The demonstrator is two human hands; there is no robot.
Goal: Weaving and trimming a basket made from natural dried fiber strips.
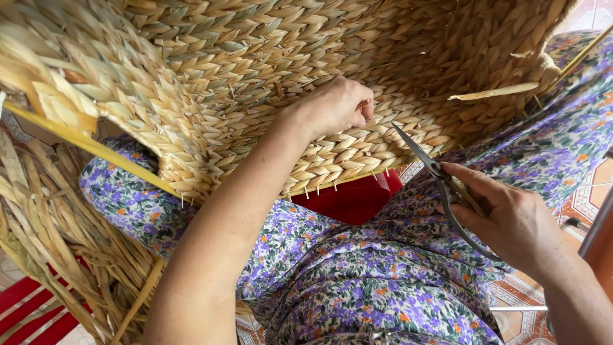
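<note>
A large basket point(268, 57) woven of pale braided straw fills the upper half of the head view, resting over my lap. My left hand point(335, 105) reaches into it, with the fingers pinched on a strand of the braid. My right hand point(511, 220) holds grey metal scissors point(440, 182) by the handles. Their blades are nearly closed and point up-left toward the weave, just right of my left hand. A loose straw end point(491, 93) sticks out of the basket wall at the upper right.
A bundle of dry straw strands point(57, 230) lies at the left beside my knee. A yellow strip point(83, 142) edges the basket rim. A red stool point(354, 198) shows under the basket. Patterned floor tiles point(584, 191) lie at the right.
</note>
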